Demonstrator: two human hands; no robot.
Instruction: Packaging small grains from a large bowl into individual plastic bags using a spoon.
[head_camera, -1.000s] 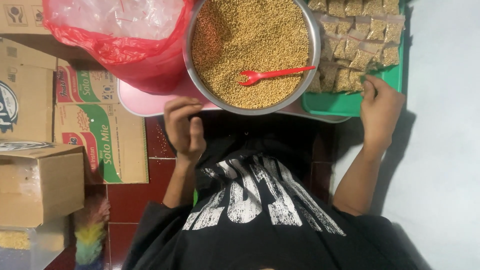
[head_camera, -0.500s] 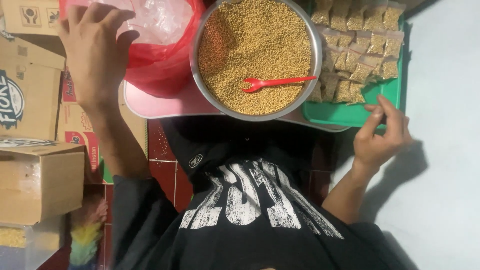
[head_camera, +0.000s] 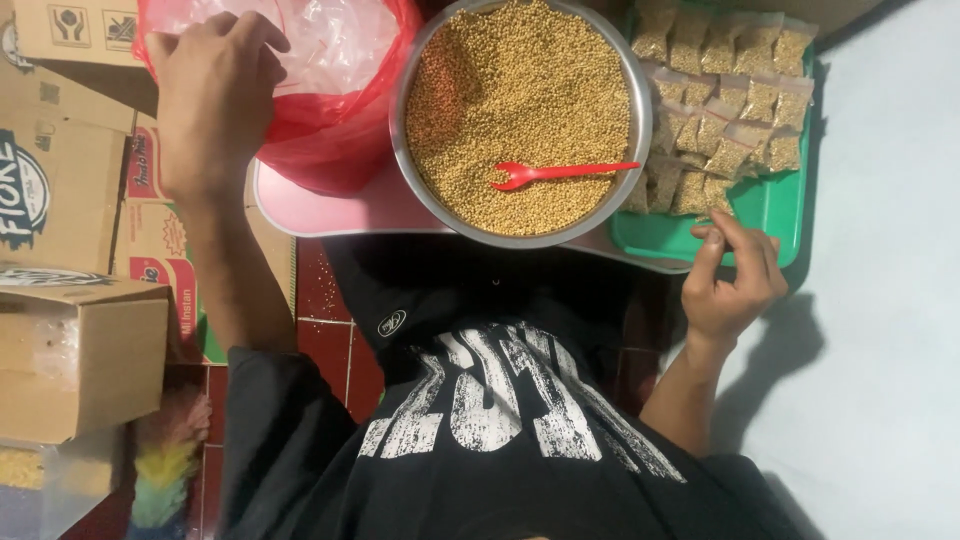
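My left hand (head_camera: 215, 100) reaches up into a red plastic bag (head_camera: 340, 120) stuffed with clear plastic (head_camera: 320, 45), fingers curled down onto the plastic. Whether they grip a piece is hidden. A large metal bowl (head_camera: 630, 150) full of small yellow-brown grains stands in the middle, with a red plastic fork-spoon (head_camera: 560, 172) lying on the grains. My right hand (head_camera: 735, 280) rests at the near edge of a green tray (head_camera: 770, 205), thumb and forefinger raised, nothing visible in it. Several small filled packets (head_camera: 720, 110) lie in rows on the tray.
A pink tray (head_camera: 330, 215) lies under the bag and the bowl. Cardboard boxes (head_camera: 70, 340) are stacked at the left, over a red tiled floor (head_camera: 325, 350). A pale floor surface (head_camera: 890, 300) is at the right. My black printed shirt (head_camera: 480, 430) fills the bottom.
My left hand rose from my lap up into the red bag. My right hand drew back from the tray's packets to the tray's near edge.
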